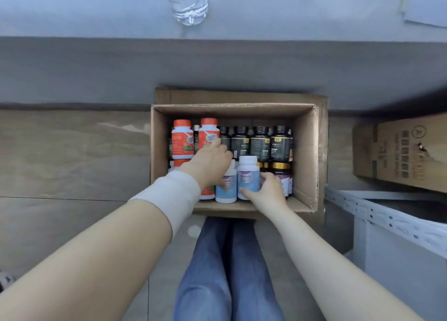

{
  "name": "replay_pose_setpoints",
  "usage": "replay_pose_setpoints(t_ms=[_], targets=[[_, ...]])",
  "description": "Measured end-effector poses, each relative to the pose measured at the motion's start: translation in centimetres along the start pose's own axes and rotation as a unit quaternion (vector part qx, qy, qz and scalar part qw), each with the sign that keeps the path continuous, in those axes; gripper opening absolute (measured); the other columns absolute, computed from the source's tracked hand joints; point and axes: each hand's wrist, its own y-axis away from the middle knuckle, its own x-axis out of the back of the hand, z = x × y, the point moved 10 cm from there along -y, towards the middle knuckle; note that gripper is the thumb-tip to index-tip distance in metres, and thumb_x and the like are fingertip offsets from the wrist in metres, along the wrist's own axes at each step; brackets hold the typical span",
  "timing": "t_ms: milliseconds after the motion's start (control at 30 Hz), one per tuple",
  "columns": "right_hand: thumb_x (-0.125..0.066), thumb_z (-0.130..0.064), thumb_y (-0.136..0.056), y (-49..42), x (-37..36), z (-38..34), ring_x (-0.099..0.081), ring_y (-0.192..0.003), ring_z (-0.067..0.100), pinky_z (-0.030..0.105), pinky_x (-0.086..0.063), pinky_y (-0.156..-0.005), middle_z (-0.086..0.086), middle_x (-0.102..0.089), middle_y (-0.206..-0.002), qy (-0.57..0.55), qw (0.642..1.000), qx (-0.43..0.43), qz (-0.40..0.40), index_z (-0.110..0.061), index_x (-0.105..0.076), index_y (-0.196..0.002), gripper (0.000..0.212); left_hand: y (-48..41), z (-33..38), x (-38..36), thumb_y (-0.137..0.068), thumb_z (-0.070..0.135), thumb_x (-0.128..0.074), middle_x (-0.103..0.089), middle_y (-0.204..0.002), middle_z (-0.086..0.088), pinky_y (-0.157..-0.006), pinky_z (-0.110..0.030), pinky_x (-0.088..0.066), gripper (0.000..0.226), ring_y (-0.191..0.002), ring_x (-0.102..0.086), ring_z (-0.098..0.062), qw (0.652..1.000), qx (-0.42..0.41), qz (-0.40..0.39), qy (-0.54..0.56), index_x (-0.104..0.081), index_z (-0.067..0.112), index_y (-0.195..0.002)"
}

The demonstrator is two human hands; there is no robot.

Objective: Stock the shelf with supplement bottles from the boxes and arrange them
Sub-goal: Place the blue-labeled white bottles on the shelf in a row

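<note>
An open cardboard box was seen on the floor at twelve o'clock from the knees, packed with upright supplement bottles; a metal shelf was set at four o'clock of it. Dark bottles were ranged along its twelve o'clock wall, orange-capped bottles at ten o'clock; a pale-blue bottle at six o'clock was clasped round its body by the right hand, thumb and fingers curled. The left hand was stretched over the orange-capped bottles; whether one was gripped could not be told. The bottles were judged light, rigid and smooth-sided; they would best be taken round the mid-body, not by the cap.
</note>
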Motion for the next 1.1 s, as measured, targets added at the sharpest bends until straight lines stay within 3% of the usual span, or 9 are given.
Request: replay_pose_setpoints(t_ms=[133, 233, 467, 633, 700, 767, 900, 1000, 1100], targets=[[-0.075, -0.029, -0.073, 0.1, 1.1, 1.1, -0.05, -0.116, 0.021, 0.036, -0.043, -0.1, 0.007, -0.049, -0.126, -0.065, 0.997, -0.015, -0.032, -0.013, -0.047, -0.128, 0.064, 0.1, -0.3, 0.6, -0.073, 0.05, -0.071, -0.043, -0.129, -0.006, -0.102, -0.034, -0.033, 0.077, -0.122, -0.032, -0.026, 0.992, 0.029, 0.022, 0.118, -0.04, 0.017, -0.135], [-0.075, -0.024, -0.074, 0.9, 2.4, 1.3, -0.053, -0.109, 0.015, 0.029, -0.044, -0.091, 0.0, -0.052, -0.123, -0.122, 0.991, -0.019, -0.047, -0.014, -0.046, -0.128, 0.062, 0.7, -0.3, 0.2, -0.07, 0.036, -0.077, -0.046, -0.123, -0.006, -0.098, -0.035, -0.036, 0.071, -0.119, -0.033, -0.025, 0.967, 0.052, 0.014, 0.25, -0.039, 0.021, -0.129], [-0.067, -0.015, -0.083, 5.7, 6.4, 0.5, -0.048, -0.104, 0.009, 0.024, -0.037, -0.088, -0.003, -0.049, -0.118, -0.224, 0.972, -0.001, -0.063, -0.012, -0.039, -0.132, 0.057, 5.5, -0.8, 3.1, -0.071, 0.02, -0.078, -0.052, -0.12, -0.002, -0.089, -0.038, -0.049, 0.058, -0.105, -0.054, -0.023, 0.866, 0.105, 0.08, 0.482, -0.044, 0.026, -0.117], [-0.055, -0.01, -0.09, 13.1, 8.7, -0.4, -0.049, -0.117, 0.017, 0.033, -0.037, -0.106, 0.004, -0.051, -0.129, -0.317, 0.946, 0.011, -0.059, -0.013, -0.035, -0.134, 0.049, 12.3, 0.7, 8.9, -0.08, 0.015, -0.072, -0.054, -0.116, 0.004, -0.084, -0.023, -0.047, 0.054, -0.103, -0.054, -0.013, 0.773, 0.063, 0.126, 0.619, -0.043, 0.031, -0.123], [-0.051, -0.005, -0.091, 16.5, 9.3, -0.5, -0.051, -0.118, 0.02, 0.038, -0.035, -0.11, 0.009, -0.053, -0.129, -0.371, 0.927, 0.028, -0.046, -0.011, -0.04, -0.13, 0.041, 15.0, 1.6, 10.8, -0.082, 0.015, -0.071, -0.057, -0.119, 0.0, -0.088, -0.025, -0.048, 0.054, -0.106, -0.056, -0.015, 0.746, 0.036, 0.134, 0.651, -0.041, 0.033, -0.124], [-0.047, -0.001, -0.091, 20.4, 9.8, -0.4, -0.055, -0.108, 0.019, 0.032, -0.042, -0.101, 0.011, -0.055, -0.123, -0.431, 0.901, 0.046, -0.013, -0.006, -0.041, -0.13, 0.039, 17.8, 2.8, 12.1, -0.083, 0.016, -0.069, -0.058, -0.119, -0.003, -0.094, -0.029, -0.048, 0.055, -0.108, -0.058, -0.016, 0.735, 0.009, 0.128, 0.666, -0.04, 0.035, -0.125], [-0.054, -0.003, -0.085, 29.1, 8.9, 0.8, -0.055, -0.102, 0.022, 0.028, -0.046, -0.087, 0.013, -0.055, -0.111, -0.574, 0.814, 0.073, 0.05, -0.003, -0.044, -0.127, 0.044, 23.5, 6.5, 14.1, -0.083, 0.017, -0.069, -0.058, -0.122, -0.002, -0.094, -0.03, -0.049, 0.058, -0.109, -0.058, -0.013, 0.731, -0.058, 0.117, 0.67, -0.04, 0.022, -0.133], [-0.06, -0.014, -0.075, 36.0, 7.7, 2.7, -0.056, -0.094, 0.015, 0.024, -0.046, -0.082, 0.008, -0.057, -0.104, -0.649, 0.751, 0.085, 0.086, -0.006, -0.045, -0.123, 0.051, 28.2, 10.1, 15.6, -0.084, 0.025, -0.068, -0.059, -0.118, 0.002, -0.083, -0.024, -0.05, 0.051, -0.105, -0.058, -0.011, 0.746, -0.091, 0.1, 0.652, -0.045, 0.019, -0.129], [-0.053, -0.01, -0.092, 42.1, 7.0, 5.5, -0.056, -0.095, 0.014, 0.025, -0.046, -0.087, 0.007, -0.057, -0.106, -0.668, 0.725, 0.088, 0.143, -0.006, -0.044, -0.122, 0.031, 32.4, 14.8, 17.2, -0.087, 0.017, -0.064, -0.065, -0.105, 0.002, -0.067, -0.014, -0.05, 0.035, -0.092, -0.064, -0.006, 0.734, -0.153, 0.097, 0.655, -0.053, 0.011, -0.119]])
